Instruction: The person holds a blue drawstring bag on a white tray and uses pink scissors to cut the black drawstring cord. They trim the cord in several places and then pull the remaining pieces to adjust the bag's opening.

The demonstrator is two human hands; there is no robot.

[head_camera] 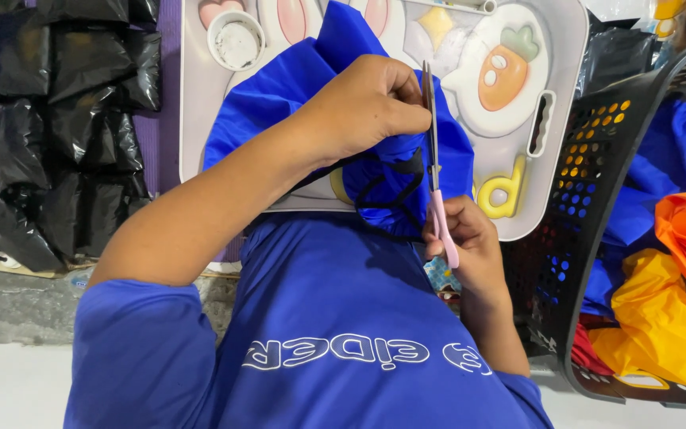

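Left hand: the left hand [375, 103] is clenched tight around a bunched fold of shiny blue fabric [279, 87], pinching it just beside the blades.
Right hand: the right hand [470, 238] grips the pink-handled scissors [436, 167], blades pointing to 12 o'clock and nearly shut, as far as can be seen, on the cloth edge.
Fabric: it lies at centre frame over a white plastic tray table with cartoon carrot and rabbit pictures [565, 48], a black cord or trim [391, 199] hanging from its lower fold.
Risk: the left fingers sit touching the blade line, so a slip of the slick cloth could nick them; a bunched fold could also be cut through 2 layers.
Surroundings: black plastic bundles [65, 119] stacked at 9 o'clock; a black perforated basket [589, 175] at 3 o'clock holds blue, orange and yellow cloth [660, 310].
Obstruction: the left forearm and the wearer's blue shirt [335, 318] hide the tray's near edge.
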